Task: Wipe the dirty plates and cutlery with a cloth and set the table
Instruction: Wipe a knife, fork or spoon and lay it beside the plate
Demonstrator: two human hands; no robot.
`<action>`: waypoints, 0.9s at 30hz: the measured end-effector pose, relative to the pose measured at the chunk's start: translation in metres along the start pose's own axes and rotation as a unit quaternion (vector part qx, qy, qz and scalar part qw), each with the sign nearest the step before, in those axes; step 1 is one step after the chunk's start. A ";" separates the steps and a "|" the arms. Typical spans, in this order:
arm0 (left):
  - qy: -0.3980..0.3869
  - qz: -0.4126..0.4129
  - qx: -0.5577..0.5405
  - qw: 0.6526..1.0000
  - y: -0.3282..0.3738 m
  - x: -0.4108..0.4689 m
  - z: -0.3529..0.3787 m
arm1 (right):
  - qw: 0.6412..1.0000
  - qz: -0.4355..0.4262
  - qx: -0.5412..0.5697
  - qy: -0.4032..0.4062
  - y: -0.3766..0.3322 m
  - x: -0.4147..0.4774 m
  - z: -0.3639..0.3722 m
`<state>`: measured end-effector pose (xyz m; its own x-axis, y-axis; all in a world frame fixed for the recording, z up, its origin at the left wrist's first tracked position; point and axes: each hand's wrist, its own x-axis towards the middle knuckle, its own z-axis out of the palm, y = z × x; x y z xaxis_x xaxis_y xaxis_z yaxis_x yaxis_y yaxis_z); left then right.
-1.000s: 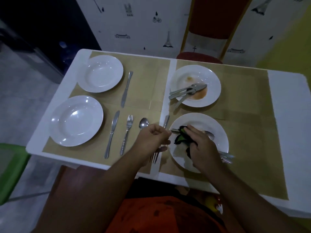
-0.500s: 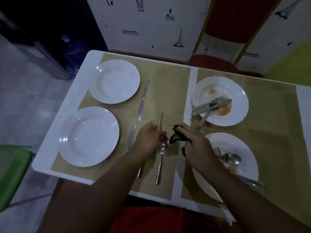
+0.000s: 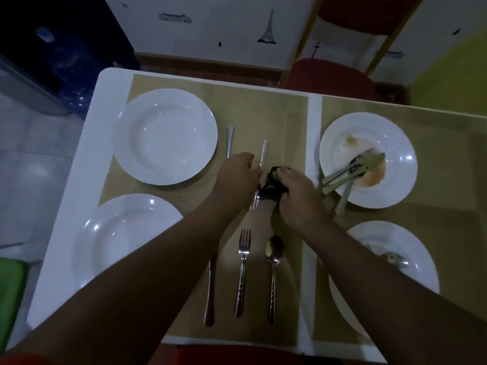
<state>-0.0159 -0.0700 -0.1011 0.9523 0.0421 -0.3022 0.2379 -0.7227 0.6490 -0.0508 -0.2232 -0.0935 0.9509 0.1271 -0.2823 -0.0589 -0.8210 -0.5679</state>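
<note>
**Hands.** The left hand point(image 3: 237, 177), knuckles up and fingers hidden beneath it, holds a steel utensil point(image 3: 263, 156) near the middle of the surface point(image 3: 92, 154). The right hand point(image 3: 295, 191) clutches a dark cloth point(image 3: 274, 183) bunched round the utensil's lower part; that end is covered and hard to identify.

**Axis.** The utensil runs from far edge to near edge, with its handle toward the far edge.

**Surroundings.**
- Just left of it lies a far knife point(image 3: 229, 139), its lower half hidden by the left hand.
- Toward the near edge lie a near knife point(image 3: 210, 293), a fork point(image 3: 242, 272) and a spoon point(image 3: 274, 272), parallel, with handles nearward.
- Along the left edge are a far clean plate point(image 3: 164, 137) and a near clean plate point(image 3: 126, 241), the latter cut by the left forearm.
- On the right side a stained plate point(image 3: 395, 138) bears piled cutlery point(image 3: 355, 167).
- A nearer right plate point(image 3: 411, 241) is mostly hidden by the right forearm.
</note>
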 end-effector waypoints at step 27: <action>0.000 0.212 0.200 0.957 0.013 -0.121 0.025 | 0.994 -0.092 -0.066 0.001 0.031 -0.098 -0.031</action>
<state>-0.1323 -0.1019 -0.0732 0.9472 -0.3127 -0.0716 -0.2612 -0.8815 0.3934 -0.1367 -0.2782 -0.0593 0.9426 0.2806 -0.1809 0.1564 -0.8498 -0.5034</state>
